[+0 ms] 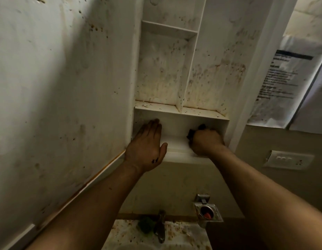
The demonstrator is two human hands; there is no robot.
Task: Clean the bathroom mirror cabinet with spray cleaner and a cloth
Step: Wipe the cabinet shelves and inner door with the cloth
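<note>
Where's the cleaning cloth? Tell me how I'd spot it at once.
Find the open white cabinet above the sink. In its lowest compartment, toward the right side, the right hand grips a dark cloth. It is the only black lump inside the cabinet, poking out past the knuckles.

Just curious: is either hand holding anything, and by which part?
The right hand grips a dark cloth, bunched in its fist; the left hand lies flat on the cabinet, empty.

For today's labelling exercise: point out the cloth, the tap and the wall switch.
cloth (191,134): head view, dark bunched left edge.
tap (161,230): head view, middle of its metal body.
wall switch (288,159): head view, centre of the plate.
</note>
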